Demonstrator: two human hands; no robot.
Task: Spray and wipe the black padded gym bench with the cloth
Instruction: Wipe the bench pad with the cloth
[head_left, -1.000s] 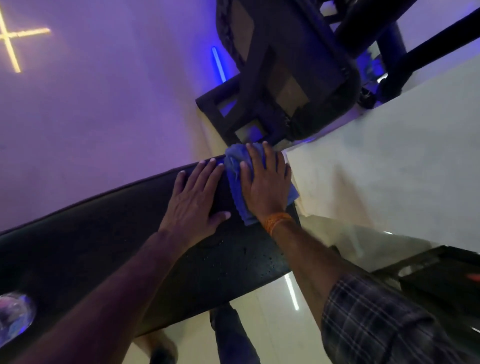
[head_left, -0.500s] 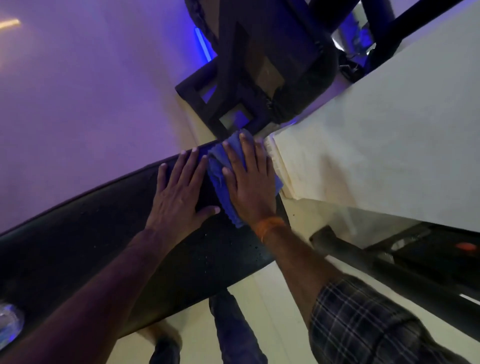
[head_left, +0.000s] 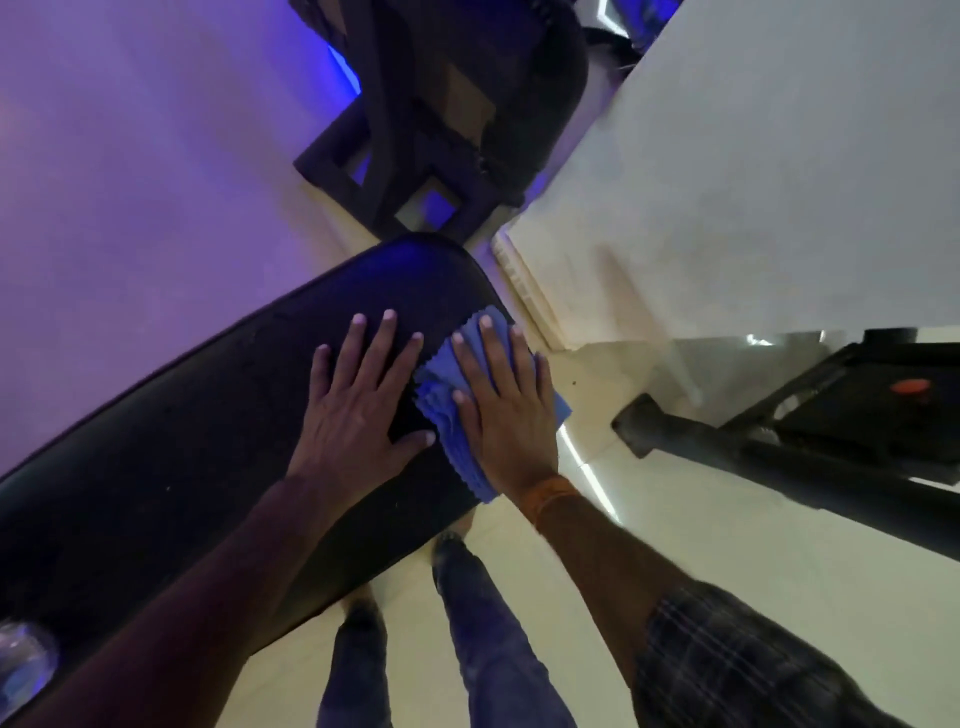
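Note:
The black padded bench (head_left: 208, 441) runs from the lower left up to its rounded end near the middle of the head view. My left hand (head_left: 358, 415) lies flat on the pad with its fingers spread and nothing in it. Right beside it, my right hand (head_left: 501, 410) presses a folded blue cloth (head_left: 441, 400) onto the pad's right edge, a little short of the rounded end. The cloth sticks out past the edge under my palm. A clear bottle (head_left: 21, 660) lies blurred on the bench at the far lower left.
A black machine frame (head_left: 441, 104) stands on the floor just beyond the bench end. A white block (head_left: 753, 182) rises at the right. A black bar and base of other equipment (head_left: 779, 462) lie low at the right. My legs (head_left: 478, 623) stand beside the bench.
Both hands and the cloth have slid back from the bench's end toward me. The rounded end of the pad is now uncovered.

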